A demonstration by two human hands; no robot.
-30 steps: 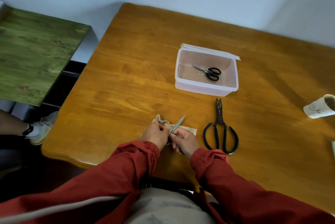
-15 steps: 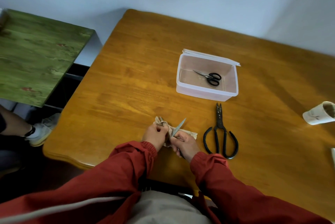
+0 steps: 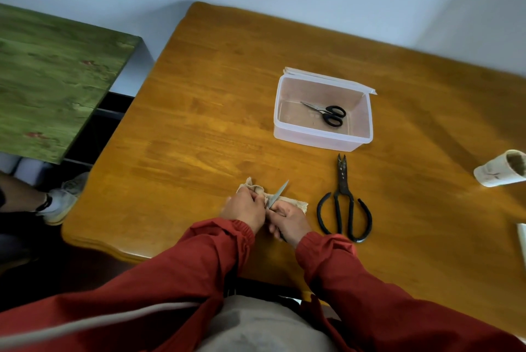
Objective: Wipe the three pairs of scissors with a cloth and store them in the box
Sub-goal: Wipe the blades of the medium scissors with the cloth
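A person in red sleeves wipes a pair of small scissors (image 3: 278, 193) at the near edge of a wooden table (image 3: 199, 123). The left hand (image 3: 246, 210) has its fingers curled round a bunched beige cloth (image 3: 297, 205) and pinches it against the base of the blade. The right hand (image 3: 290, 220) is clenched round the handles, which are hidden inside the grip. The blade tip juts up and away, just past the fingertips of both hands.

Iron shears (image 3: 344, 203) lie unwiped just to the right of the right hand's fingers. A clear plastic box (image 3: 321, 141) sits well beyond the fingertips and to their right, with black-handled scissors (image 3: 327, 113) already inside.

The stroke looks best drawn from pivot to tip, with the cloth folded over both flat faces and the left fingers kept behind the fabric and off the edge. The right hand should hold the handles steady, blades closed, and point the tip away from the body. One pair appears stored, one is being wiped and one waits.
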